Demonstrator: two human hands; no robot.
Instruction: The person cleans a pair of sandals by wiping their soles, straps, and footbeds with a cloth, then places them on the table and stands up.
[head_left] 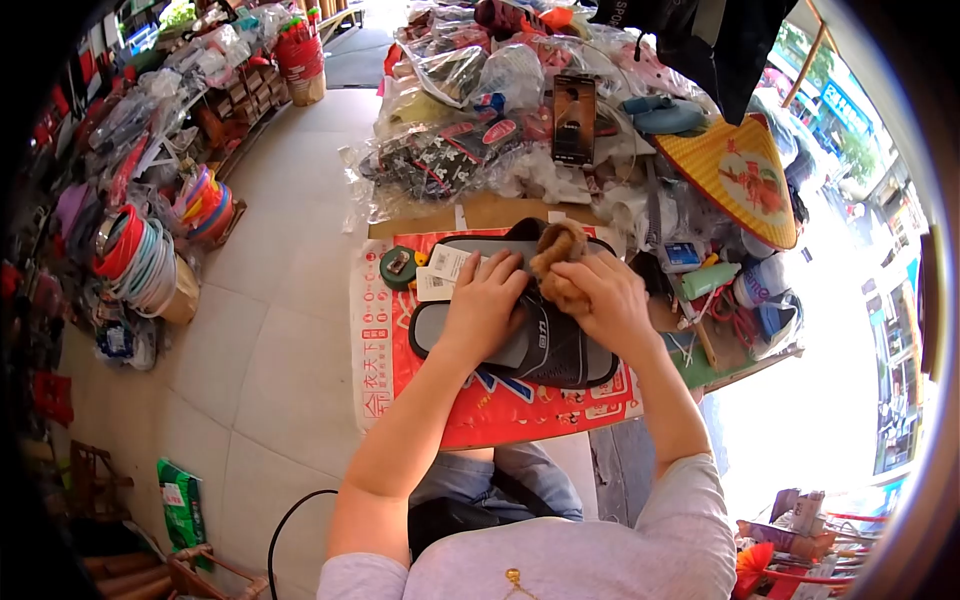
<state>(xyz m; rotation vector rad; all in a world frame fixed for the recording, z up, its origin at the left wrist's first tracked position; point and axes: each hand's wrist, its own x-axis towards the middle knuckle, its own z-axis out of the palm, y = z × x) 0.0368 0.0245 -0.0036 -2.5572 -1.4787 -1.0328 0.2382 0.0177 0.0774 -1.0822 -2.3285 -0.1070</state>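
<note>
From where I stand, a big heap of bagged goods (510,75) fills the top middle of the frame. Below it a red sheet (470,422) spreads across the centre, and on it lie the dark slippers (562,352). The left hand (490,303) rests on them, fingers a little apart; the right hand (608,295) is clamped on a brown cloth (560,247) against their straps. Left of these sit white tags (440,272) and a green tape measure (397,267).
</note>
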